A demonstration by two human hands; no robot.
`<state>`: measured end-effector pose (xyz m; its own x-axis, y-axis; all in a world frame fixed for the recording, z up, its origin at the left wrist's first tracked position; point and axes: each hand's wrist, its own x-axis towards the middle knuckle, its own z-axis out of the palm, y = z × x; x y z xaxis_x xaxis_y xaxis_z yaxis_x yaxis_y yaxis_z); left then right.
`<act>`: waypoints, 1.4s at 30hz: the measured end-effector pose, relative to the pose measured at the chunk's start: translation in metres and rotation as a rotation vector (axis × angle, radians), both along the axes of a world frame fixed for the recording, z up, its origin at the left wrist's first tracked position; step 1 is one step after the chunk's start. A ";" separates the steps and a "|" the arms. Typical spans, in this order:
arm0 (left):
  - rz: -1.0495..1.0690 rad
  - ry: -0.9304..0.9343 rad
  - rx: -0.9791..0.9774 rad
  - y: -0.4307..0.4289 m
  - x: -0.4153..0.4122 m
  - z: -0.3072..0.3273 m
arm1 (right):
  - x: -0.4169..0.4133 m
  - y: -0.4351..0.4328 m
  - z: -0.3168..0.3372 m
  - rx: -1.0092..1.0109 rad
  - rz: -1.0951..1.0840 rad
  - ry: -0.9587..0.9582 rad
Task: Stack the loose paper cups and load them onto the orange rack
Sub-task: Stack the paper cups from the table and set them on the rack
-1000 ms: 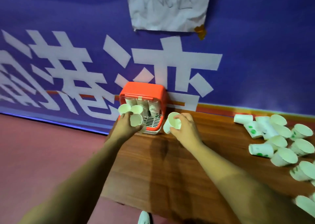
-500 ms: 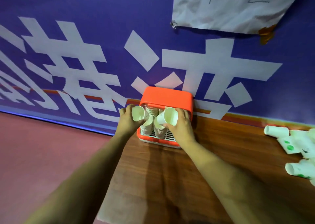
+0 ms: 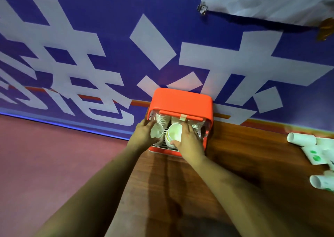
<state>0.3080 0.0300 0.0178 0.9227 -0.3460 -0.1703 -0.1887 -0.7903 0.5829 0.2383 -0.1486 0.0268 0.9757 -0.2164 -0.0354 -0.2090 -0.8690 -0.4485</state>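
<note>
The orange rack (image 3: 181, 101) stands at the back of the wooden table against the wall, its front open. Stacks of white paper cups (image 3: 161, 118) stand inside it. My left hand (image 3: 144, 133) holds a white cup (image 3: 156, 130) at the rack's left front, mouth toward me. My right hand (image 3: 189, 139) grips a short cup stack (image 3: 174, 134) at the rack's middle front, over the white grille. Loose cups (image 3: 301, 139) lie on their sides at the table's right edge.
A blue banner with large white characters (image 3: 90, 59) covers the wall behind the rack. A white paper sheet (image 3: 271, 0) hangs at the top right. The wooden table (image 3: 235, 164) ends at the left, with reddish floor (image 3: 45, 164) beyond it.
Both hands have moved forward and down, bringing their cups into the rack's open front. The view has closed in on the rack, and most loose cups have slid out of frame.
</note>
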 end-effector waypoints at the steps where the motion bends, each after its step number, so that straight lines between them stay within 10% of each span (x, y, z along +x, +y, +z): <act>1: -0.014 0.004 0.013 -0.001 0.002 -0.003 | 0.003 -0.001 -0.004 -0.008 0.003 0.016; 24: 0.101 -0.050 -0.133 -0.036 -0.095 -0.004 | -0.105 -0.096 -0.025 0.141 -0.176 0.125; 42: -0.532 0.209 -0.020 -0.424 -0.343 -0.009 | -0.465 -0.403 -0.009 0.086 -0.655 0.056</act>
